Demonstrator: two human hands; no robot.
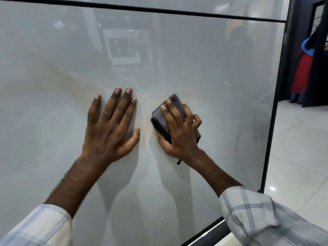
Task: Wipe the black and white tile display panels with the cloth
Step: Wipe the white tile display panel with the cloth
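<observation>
No legible writing. Right hand (179, 128) grip closed on folded dark grey cloth (166, 118), pressed against glossy white tile panel (204, 68) with black frame (273, 110). Left hand (110, 125) flat, fingers spread, on panel beside it.

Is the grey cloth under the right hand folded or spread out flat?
Folded. The cloth is a thick compact pad with a rolled, layered edge, pressed by the right hand against the white panel.

Left hand (111, 125) flat on tile panel (204, 71), fingers spread. Right hand (179, 128) just beside it to the right, pressing folded cloth (164, 119) against panel. Frame edge (271, 112) right of both; floor (298, 148) beyond.
</observation>
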